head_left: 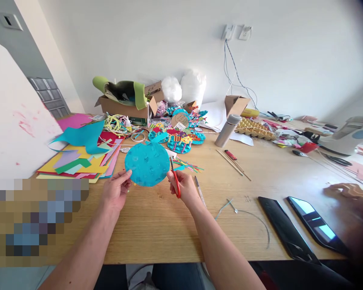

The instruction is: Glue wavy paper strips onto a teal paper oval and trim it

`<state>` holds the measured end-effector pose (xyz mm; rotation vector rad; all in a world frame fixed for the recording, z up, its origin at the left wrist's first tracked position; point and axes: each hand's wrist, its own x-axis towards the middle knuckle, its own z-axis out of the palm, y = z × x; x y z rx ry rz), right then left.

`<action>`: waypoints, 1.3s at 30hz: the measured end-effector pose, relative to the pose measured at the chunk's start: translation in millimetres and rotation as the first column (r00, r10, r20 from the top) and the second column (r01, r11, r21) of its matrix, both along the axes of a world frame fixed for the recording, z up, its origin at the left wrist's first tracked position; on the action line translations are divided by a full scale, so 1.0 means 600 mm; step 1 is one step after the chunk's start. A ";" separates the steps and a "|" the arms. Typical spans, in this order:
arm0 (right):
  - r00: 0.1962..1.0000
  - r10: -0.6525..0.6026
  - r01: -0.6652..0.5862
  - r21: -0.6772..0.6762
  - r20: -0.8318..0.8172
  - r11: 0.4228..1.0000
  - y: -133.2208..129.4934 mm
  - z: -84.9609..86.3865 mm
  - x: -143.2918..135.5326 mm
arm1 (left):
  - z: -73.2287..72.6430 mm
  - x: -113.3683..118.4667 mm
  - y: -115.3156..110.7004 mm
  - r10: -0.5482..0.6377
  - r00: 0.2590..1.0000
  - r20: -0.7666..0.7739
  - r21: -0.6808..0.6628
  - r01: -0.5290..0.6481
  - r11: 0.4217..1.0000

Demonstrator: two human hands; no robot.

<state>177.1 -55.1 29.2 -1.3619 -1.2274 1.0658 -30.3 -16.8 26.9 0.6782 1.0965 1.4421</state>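
A round blue paper disc point(147, 164) with a darker mottled surface is held up over the table's front half. My left hand point(117, 185) pinches its lower left edge between thumb and fingers. At the disc's right edge, my right hand point(181, 186) is closed around red-handled scissors point(176, 183), whose dark blades point up beside the rim. The right thumb also comes up to the disc's edge. A narrow blue paper strip point(157, 139) sticks out at the top of the disc; whether it is still joined there I cannot tell.
Coloured paper sheets point(75, 161) are piled on the left. Decorated blue crafts point(180, 141) and a cardboard box point(124, 110) stand behind. Right of them are a steel bottle point(228, 131), wooden sticks point(231, 163), a pen point(200, 191), a phone point(314, 221) and a black case point(286, 225).
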 end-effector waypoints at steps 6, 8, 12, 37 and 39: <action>1.000 0.018 -0.018 0.004 -0.013 1.000 -0.002 0.005 0.000 | -0.003 0.000 0.000 -0.039 0.999 0.005 0.006 0.039 0.999; 1.000 0.017 -0.017 0.000 -0.020 1.000 -0.002 0.007 0.001 | -0.003 0.000 -0.001 -0.045 0.999 -0.004 0.009 0.045 0.999; 1.000 0.013 -0.013 0.000 -0.024 1.000 -0.003 0.011 0.001 | -0.003 0.000 -0.002 -0.041 0.999 -0.017 0.012 0.041 0.999; 1.000 0.010 -0.010 0.005 0.027 1.000 -0.006 0.020 0.005 | 0.003 -0.006 -0.002 -0.088 0.995 -0.040 -0.002 0.088 0.996; 0.999 0.016 -0.016 0.003 0.035 1.000 -0.007 0.021 0.006 | 0.004 -0.008 -0.001 -0.085 0.996 -0.037 -0.005 0.085 0.996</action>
